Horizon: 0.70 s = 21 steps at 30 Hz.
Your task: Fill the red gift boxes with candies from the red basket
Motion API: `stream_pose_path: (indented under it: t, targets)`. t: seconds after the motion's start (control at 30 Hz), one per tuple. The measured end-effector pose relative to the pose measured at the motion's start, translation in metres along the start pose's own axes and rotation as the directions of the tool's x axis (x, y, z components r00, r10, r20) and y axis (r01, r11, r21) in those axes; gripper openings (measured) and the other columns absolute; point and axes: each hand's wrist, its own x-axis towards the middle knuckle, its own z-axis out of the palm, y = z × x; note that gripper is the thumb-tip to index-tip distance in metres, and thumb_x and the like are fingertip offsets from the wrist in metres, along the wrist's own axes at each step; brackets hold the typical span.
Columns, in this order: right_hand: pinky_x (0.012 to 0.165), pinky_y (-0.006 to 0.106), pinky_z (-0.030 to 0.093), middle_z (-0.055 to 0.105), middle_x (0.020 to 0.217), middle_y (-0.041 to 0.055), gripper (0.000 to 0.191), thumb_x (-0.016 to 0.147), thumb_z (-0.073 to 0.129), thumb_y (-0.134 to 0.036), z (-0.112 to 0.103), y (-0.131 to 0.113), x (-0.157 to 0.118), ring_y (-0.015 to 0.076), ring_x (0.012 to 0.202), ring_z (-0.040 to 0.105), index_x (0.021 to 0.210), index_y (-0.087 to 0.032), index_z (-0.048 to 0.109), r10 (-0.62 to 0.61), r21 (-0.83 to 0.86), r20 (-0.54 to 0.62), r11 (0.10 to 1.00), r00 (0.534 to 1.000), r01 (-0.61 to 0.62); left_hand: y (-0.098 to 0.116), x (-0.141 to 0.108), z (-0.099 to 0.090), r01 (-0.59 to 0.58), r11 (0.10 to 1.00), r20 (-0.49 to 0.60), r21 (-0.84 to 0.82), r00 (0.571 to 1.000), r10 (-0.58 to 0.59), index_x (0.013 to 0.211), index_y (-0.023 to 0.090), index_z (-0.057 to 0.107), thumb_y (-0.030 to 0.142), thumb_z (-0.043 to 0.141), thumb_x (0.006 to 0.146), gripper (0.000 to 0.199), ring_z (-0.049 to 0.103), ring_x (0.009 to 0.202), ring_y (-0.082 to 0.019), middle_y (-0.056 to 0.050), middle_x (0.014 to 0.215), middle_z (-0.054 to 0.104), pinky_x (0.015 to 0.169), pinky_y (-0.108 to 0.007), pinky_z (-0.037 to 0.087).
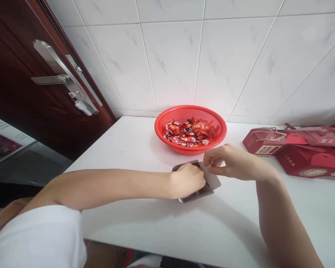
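Note:
A small open cardboard box (213, 183) with pale greyish inner flaps stands on the white table, in front of a red plastic colander. My left hand (190, 179) reaches down into the box; its fingers are hidden inside, so what they hold, if anything, does not show. Curled fingers and thumb of my right hand (219, 160) pinch the upper right flap of the box. Behind both hands, the red colander (190, 152) holds many small candies (188, 133) in red wrappers.
Dark red gift boxes (293, 160) with cord handles sit at the right against the tiled wall (173, 63). The white table (123, 149) extends around the box. To the left stands a dark wooden door (13, 67) with a metal handle and keys.

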Motion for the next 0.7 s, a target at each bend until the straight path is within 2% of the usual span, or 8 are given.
stream_pose_path:
  t: [0.1, 0.17, 0.27, 0.37, 0.43, 0.57, 0.63, 0.7]
  targets:
    - [0.061, 0.024, 0.049, 0.072, 0.083, 0.0039, 0.012, 0.079, 0.058, -0.007, 0.000, -0.001, -0.001, 0.0176, 0.075, 0.068, 0.080, -0.019, 0.061, 0.042, -0.041, 0.006, 0.998, 0.999, -0.042, 0.003, 0.002, 0.000, 0.046, 0.995, 0.086, 0.089, 0.995, -0.053, 0.064, 0.014, 0.065, -0.002, 0.077, 0.061, 0.020, 0.065, 0.069, -0.028, -0.011, 0.069, 0.068, 0.053, -0.033, 0.047]
    - [0.060, 0.024, 0.049, 0.072, 0.084, 0.0042, 0.012, 0.079, 0.059, -0.007, 0.001, 0.000, 0.000, 0.0177, 0.075, 0.068, 0.081, -0.019, 0.061, 0.065, -0.047, 0.013, 0.997, 0.998, -0.064, 0.004, 0.002, -0.004, 0.057, 0.993, 0.105, 0.107, 0.992, -0.068, 0.066, 0.013, 0.067, -0.002, 0.078, 0.061, 0.019, 0.066, 0.071, -0.030, -0.012, 0.069, 0.068, 0.055, -0.034, 0.049]
    - [0.059, 0.024, 0.049, 0.072, 0.084, 0.0037, 0.012, 0.079, 0.058, -0.007, 0.001, 0.001, 0.001, 0.0175, 0.075, 0.068, 0.082, -0.019, 0.062, 0.071, -0.019, 0.034, 0.997, 0.997, -0.071, 0.004, -0.003, -0.013, 0.085, 0.989, 0.135, 0.124, 0.986, -0.102, 0.071, 0.011, 0.070, -0.001, 0.076, 0.066, 0.014, 0.067, 0.074, -0.034, -0.015, 0.071, 0.069, 0.053, -0.036, 0.052]
    - [0.058, 0.023, 0.049, 0.070, 0.078, 0.0017, 0.013, 0.078, 0.058, -0.007, 0.001, 0.003, 0.002, 0.0161, 0.070, 0.067, 0.078, -0.019, 0.059, 0.069, 0.015, 0.019, 0.997, 0.997, -0.069, 0.000, -0.010, -0.023, 0.146, 0.985, 0.158, 0.096, 0.974, -0.160, 0.078, 0.009, 0.072, -0.002, 0.066, 0.075, 0.013, 0.067, 0.068, -0.032, -0.017, 0.077, 0.070, 0.047, -0.035, 0.051]
    - [0.056, 0.023, 0.048, 0.069, 0.074, 0.0003, 0.013, 0.078, 0.057, -0.007, 0.000, 0.003, 0.002, 0.0152, 0.067, 0.065, 0.076, -0.020, 0.058, 0.065, 0.042, 0.012, 0.997, 0.998, -0.066, -0.005, -0.014, -0.027, 0.158, 0.985, 0.137, 0.066, 0.977, -0.165, 0.083, 0.009, 0.072, -0.002, 0.061, 0.078, 0.017, 0.068, 0.066, -0.029, -0.016, 0.082, 0.071, 0.049, -0.034, 0.052]
    - [0.055, 0.023, 0.048, 0.070, 0.073, 0.0000, 0.013, 0.077, 0.057, -0.007, -0.001, 0.004, 0.004, 0.0152, 0.066, 0.066, 0.075, -0.020, 0.057, 0.079, 0.088, 0.044, 0.993, 0.996, -0.083, -0.017, -0.020, -0.027, 0.140, 0.990, 0.046, 0.032, 0.989, -0.141, 0.093, 0.011, 0.074, -0.002, 0.063, 0.077, 0.023, 0.072, 0.074, -0.027, -0.017, 0.099, 0.073, 0.059, -0.033, 0.052]
    - [0.056, 0.024, 0.049, 0.071, 0.074, 0.0003, 0.013, 0.077, 0.057, -0.008, -0.001, 0.005, 0.005, 0.0159, 0.067, 0.067, 0.075, -0.020, 0.057, 0.088, 0.100, 0.054, 0.991, 0.995, -0.093, -0.023, -0.020, -0.025, 0.148, 0.988, -0.011, -0.029, 0.989, -0.149, 0.092, 0.012, 0.074, -0.001, 0.061, 0.078, 0.023, 0.072, 0.076, -0.026, -0.014, 0.106, 0.073, 0.057, -0.031, 0.049]
    - [0.056, 0.024, 0.049, 0.071, 0.074, 0.0004, 0.012, 0.077, 0.057, -0.008, -0.001, 0.005, 0.005, 0.0162, 0.068, 0.068, 0.075, -0.020, 0.057, 0.088, 0.106, 0.060, 0.990, 0.994, -0.094, -0.028, -0.018, -0.021, 0.153, 0.982, -0.031, -0.107, 0.987, -0.157, 0.085, 0.013, 0.073, -0.002, 0.057, 0.078, 0.023, 0.072, 0.076, -0.025, -0.011, 0.103, 0.074, 0.054, -0.031, 0.045]
